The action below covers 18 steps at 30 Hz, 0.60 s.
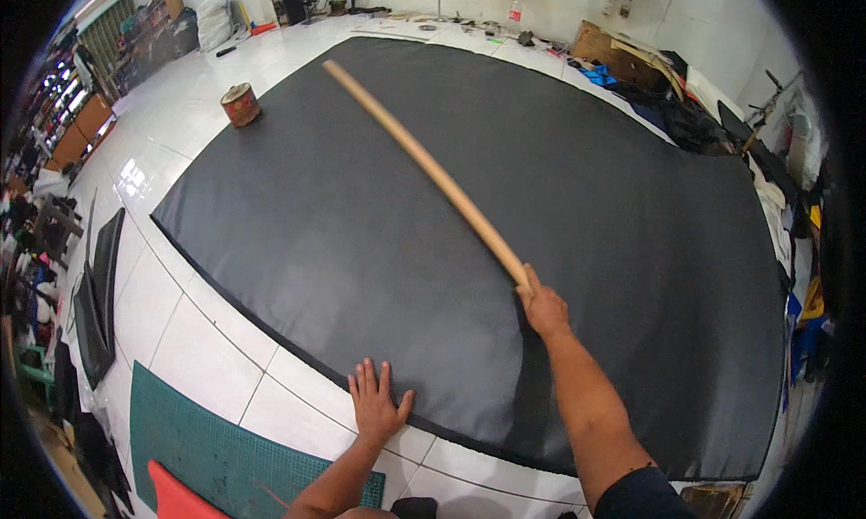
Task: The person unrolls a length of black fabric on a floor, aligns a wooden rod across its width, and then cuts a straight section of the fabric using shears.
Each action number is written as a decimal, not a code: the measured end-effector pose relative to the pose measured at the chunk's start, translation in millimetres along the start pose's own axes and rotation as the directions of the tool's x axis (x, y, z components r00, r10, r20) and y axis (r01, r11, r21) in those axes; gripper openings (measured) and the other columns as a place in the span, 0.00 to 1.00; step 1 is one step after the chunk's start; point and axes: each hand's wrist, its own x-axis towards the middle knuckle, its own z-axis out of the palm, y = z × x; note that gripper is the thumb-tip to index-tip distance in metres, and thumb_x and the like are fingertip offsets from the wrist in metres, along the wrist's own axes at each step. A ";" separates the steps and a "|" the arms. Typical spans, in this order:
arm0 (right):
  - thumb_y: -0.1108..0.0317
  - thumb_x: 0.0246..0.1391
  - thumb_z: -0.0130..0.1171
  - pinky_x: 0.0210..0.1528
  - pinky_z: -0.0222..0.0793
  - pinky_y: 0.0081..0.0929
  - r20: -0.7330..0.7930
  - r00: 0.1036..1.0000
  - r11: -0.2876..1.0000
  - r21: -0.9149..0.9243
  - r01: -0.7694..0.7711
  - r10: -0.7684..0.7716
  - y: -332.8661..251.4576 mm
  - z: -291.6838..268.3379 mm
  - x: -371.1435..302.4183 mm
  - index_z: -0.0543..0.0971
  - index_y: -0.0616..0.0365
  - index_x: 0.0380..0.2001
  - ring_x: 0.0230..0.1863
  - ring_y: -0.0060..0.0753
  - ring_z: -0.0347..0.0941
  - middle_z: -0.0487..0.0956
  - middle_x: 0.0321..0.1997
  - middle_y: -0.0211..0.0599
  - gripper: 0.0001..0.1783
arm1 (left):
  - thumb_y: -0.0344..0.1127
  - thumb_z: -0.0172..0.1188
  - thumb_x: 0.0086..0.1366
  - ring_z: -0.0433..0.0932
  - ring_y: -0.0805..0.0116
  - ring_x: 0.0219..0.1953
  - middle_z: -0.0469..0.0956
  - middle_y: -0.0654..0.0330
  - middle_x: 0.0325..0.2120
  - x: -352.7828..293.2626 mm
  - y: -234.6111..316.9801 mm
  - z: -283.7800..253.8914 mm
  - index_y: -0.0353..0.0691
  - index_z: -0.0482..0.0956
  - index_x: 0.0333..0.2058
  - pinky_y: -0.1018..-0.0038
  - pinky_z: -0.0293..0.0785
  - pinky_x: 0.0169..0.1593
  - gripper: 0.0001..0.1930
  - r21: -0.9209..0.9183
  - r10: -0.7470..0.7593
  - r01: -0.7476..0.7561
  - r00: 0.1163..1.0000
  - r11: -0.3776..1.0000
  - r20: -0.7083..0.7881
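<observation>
A large sheet of black leather-like material (298, 203) lies spread over the white tiled floor. My right hand (544, 305) is closed around the near end of a long wooden stick (424, 156), which slants away to the far left above the sheet. Whether the stick touches the sheet I cannot tell. My left hand (379, 409) lies flat with fingers spread on the sheet's near edge. A rusty red tin can (240, 105) stands on the sheet's far left edge.
A green cutting mat (225, 438) with a red piece (176, 494) on it lies at the near left. Folded black material (99, 298) rests on the floor tiles at left. Scraps and cardboard (618, 59) pile up at the far right, and a plastic bottle (515, 10) stands by the wall.
</observation>
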 end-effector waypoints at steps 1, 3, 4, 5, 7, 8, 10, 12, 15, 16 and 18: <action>0.44 0.65 0.46 0.54 0.69 0.53 0.008 1.000 0.999 0.037 -0.022 0.022 -0.7 -1.1 12.8 0.54 0.35 0.71 0.50 0.57 0.76 0.78 0.49 0.52 0.34 | 0.55 0.60 0.60 0.47 0.37 0.70 0.50 0.35 0.67 -0.5 -2.0 -2.4 0.35 0.61 0.64 0.44 0.39 0.70 0.41 0.005 -0.006 0.006 1.000 1.000 -0.001; 0.45 0.65 0.46 0.54 0.69 0.53 -0.057 0.998 0.988 0.153 -0.023 0.033 -4.7 5.2 47.1 0.54 0.37 0.71 0.51 0.60 0.75 0.78 0.51 0.55 0.34 | 0.55 0.59 0.60 0.47 0.37 0.70 0.50 0.35 0.67 0.8 0.8 -1.7 0.35 0.61 0.64 0.44 0.39 0.69 0.41 -0.002 -0.002 0.002 1.000 1.000 -0.005; 0.45 0.65 0.46 0.55 0.69 0.52 -0.088 0.995 0.977 0.212 -0.024 0.043 -4.8 6.8 62.1 0.54 0.39 0.71 0.52 0.61 0.75 0.77 0.52 0.57 0.35 | 0.55 0.60 0.60 0.47 0.37 0.70 0.50 0.35 0.67 0.8 2.7 -0.5 0.35 0.61 0.64 0.44 0.38 0.70 0.41 -0.009 -0.006 0.006 1.000 1.000 0.000; 0.45 0.65 0.46 0.55 0.69 0.52 -0.057 0.997 0.964 0.266 -0.031 0.048 -9.4 1.3 73.2 0.54 0.40 0.71 0.52 0.62 0.75 0.77 0.51 0.59 0.35 | 0.55 0.60 0.59 0.47 0.37 0.70 0.50 0.35 0.67 1.9 1.9 -2.3 0.35 0.61 0.64 0.44 0.38 0.70 0.41 -0.010 -0.004 0.004 1.000 1.000 0.002; 0.46 0.65 0.46 0.55 0.69 0.50 0.001 0.999 0.945 0.325 -0.039 0.041 -11.9 -7.0 77.4 0.53 0.42 0.71 0.52 0.64 0.75 0.77 0.50 0.62 0.36 | 0.54 0.61 0.59 0.47 0.37 0.70 0.50 0.35 0.67 3.0 0.4 -3.4 0.35 0.61 0.64 0.44 0.38 0.70 0.41 -0.002 -0.003 0.003 1.000 1.000 0.009; 0.46 0.65 0.46 0.54 0.70 0.50 0.027 0.999 0.941 0.337 -0.034 0.027 -11.3 -8.9 73.2 0.53 0.43 0.71 0.51 0.65 0.75 0.77 0.49 0.63 0.36 | 0.54 0.61 0.58 0.46 0.37 0.70 0.50 0.35 0.67 3.4 -1.1 -2.8 0.35 0.61 0.64 0.44 0.38 0.70 0.41 0.006 -0.004 0.004 1.000 1.000 0.014; 0.45 0.65 0.46 0.54 0.70 0.49 0.062 0.998 0.967 0.255 0.012 -0.029 11.2 -17.3 35.7 0.52 0.44 0.71 0.50 0.66 0.75 0.78 0.47 0.65 0.37 | 0.54 0.62 0.57 0.47 0.36 0.70 0.51 0.35 0.67 3.6 -3.1 -2.1 0.35 0.62 0.64 0.44 0.38 0.70 0.41 0.035 -0.007 0.006 1.000 0.999 0.025; 0.47 0.64 0.49 0.51 0.70 0.51 0.134 0.991 0.988 0.156 -0.001 -0.021 65.6 -16.3 -24.5 0.49 0.43 0.72 0.47 0.66 0.76 0.78 0.46 0.64 0.38 | 0.53 0.63 0.57 0.45 0.36 0.71 0.49 0.35 0.68 3.3 -6.1 9.4 0.36 0.62 0.64 0.43 0.36 0.70 0.41 0.010 0.007 -0.007 1.000 1.000 0.009; 0.48 0.64 0.50 0.47 0.72 0.52 0.149 0.986 0.996 0.058 0.063 -0.071 138.2 -32.1 -137.7 0.51 0.38 0.71 0.44 0.63 0.77 0.79 0.43 0.60 0.37 | 0.50 0.63 0.56 0.42 0.36 0.71 0.46 0.35 0.68 1.9 -7.7 5.7 0.34 0.59 0.65 0.45 0.34 0.71 0.42 0.034 -0.035 0.034 0.998 0.999 0.050; 0.48 0.64 0.51 0.45 0.73 0.52 0.166 0.986 1.000 -0.022 -0.009 0.013 162.7 -40.6 -174.7 0.53 0.37 0.71 0.43 0.61 0.77 0.79 0.42 0.56 0.36 | 0.49 0.63 0.56 0.42 0.36 0.71 0.46 0.35 0.68 0.7 -7.6 8.1 0.33 0.59 0.65 0.45 0.33 0.71 0.42 0.032 -0.009 0.009 1.000 0.999 0.022; 0.49 0.62 0.52 0.44 0.74 0.51 0.145 0.981 0.987 -0.108 -0.118 0.133 209.6 -48.7 -247.4 0.54 0.38 0.70 0.42 0.59 0.78 0.80 0.41 0.53 0.36 | 0.48 0.63 0.57 0.42 0.37 0.71 0.46 0.35 0.68 3.0 -8.8 8.2 0.32 0.58 0.65 0.45 0.33 0.71 0.42 0.029 0.029 -0.028 1.000 0.999 -0.005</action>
